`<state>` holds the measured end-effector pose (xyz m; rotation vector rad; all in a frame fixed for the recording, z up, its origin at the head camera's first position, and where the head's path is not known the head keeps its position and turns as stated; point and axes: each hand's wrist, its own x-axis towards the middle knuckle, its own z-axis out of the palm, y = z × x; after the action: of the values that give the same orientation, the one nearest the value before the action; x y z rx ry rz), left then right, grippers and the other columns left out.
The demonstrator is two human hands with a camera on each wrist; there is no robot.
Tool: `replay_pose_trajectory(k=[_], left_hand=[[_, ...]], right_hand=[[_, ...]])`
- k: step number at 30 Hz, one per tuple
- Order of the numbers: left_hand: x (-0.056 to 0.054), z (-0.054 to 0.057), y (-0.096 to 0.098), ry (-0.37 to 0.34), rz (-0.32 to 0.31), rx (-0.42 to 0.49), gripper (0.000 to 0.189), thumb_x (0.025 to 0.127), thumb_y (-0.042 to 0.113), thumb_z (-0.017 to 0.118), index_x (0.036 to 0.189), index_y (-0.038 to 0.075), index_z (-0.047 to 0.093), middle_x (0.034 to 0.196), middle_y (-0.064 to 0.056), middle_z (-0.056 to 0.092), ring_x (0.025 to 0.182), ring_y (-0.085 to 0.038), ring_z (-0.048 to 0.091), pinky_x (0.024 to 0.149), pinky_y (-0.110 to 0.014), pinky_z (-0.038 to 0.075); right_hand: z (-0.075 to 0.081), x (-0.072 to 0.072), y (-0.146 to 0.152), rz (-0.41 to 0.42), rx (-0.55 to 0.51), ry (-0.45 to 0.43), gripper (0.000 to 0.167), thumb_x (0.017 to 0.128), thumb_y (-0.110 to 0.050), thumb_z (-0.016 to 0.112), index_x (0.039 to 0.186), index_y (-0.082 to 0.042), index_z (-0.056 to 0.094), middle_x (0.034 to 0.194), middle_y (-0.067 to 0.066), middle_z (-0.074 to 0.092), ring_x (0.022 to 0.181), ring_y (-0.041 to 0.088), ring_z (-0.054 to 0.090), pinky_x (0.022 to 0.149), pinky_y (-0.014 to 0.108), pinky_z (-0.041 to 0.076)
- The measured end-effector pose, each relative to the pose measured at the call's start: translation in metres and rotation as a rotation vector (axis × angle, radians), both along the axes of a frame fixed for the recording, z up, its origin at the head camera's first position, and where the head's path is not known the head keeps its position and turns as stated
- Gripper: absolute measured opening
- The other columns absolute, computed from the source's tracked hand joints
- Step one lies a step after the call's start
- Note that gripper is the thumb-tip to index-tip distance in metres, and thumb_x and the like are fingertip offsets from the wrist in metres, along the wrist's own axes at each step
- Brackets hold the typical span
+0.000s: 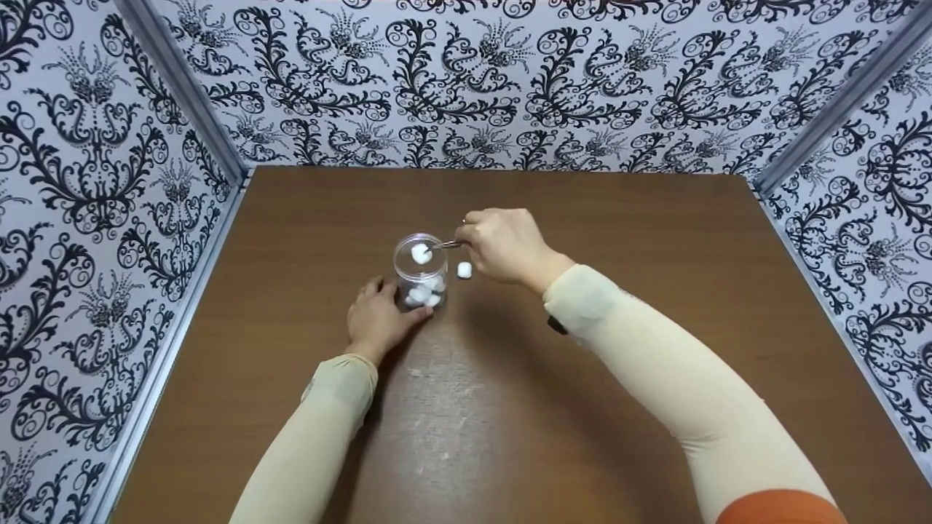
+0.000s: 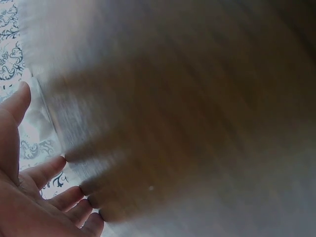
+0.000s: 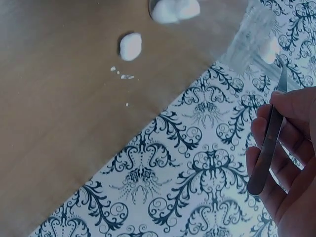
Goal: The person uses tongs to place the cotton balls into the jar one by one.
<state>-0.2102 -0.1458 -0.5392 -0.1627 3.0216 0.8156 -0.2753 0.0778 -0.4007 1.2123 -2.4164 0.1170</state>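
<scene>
A clear jar [image 1: 422, 275] stands on the table with several white puffy pieces, like cotton balls, in its lower part. My left hand [image 1: 378, 316] holds it low down, thumb on the near side and fingers on the left. Between thumb and index finger, the jar [image 2: 38, 123] also shows in the left wrist view. My right hand [image 1: 506, 244] pinches metal tweezers [image 3: 270, 143], whose tips grip one white piece [image 1: 421, 253] at the jar's mouth. To the right of the jar, another white piece [image 1: 464, 270] lies on the table below my right hand.
Small white crumbs [image 3: 127, 77] lie near the loose white piece. The brown wooden table [image 1: 619, 349] is bordered at the back and sides by patterned panels [image 1: 480, 87] with metal rails at the corners.
</scene>
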Motion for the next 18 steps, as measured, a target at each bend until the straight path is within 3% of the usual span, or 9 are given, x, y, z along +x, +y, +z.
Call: replay_pose_trajectory(k=[18], left_hand=[[0.0019, 0.0002, 0.0008, 0.014, -0.005, -0.009, 0.085, 0.079, 0.063, 0.073, 0.143, 0.01, 0.054, 0.151, -0.021, 0.039, 0.138, -0.04, 0.036, 0.104, -0.06, 0.035]], right_hand=[[-0.0089, -0.0005, -0.0039, -0.02, 0.04, -0.052, 0.014, 0.085, -0.014, 0.07, 0.095, -0.02, 0.079, 0.082, -0.003, 0.063, 0.07, 0.021, 0.063, 0.05, 0.043, 0.049]])
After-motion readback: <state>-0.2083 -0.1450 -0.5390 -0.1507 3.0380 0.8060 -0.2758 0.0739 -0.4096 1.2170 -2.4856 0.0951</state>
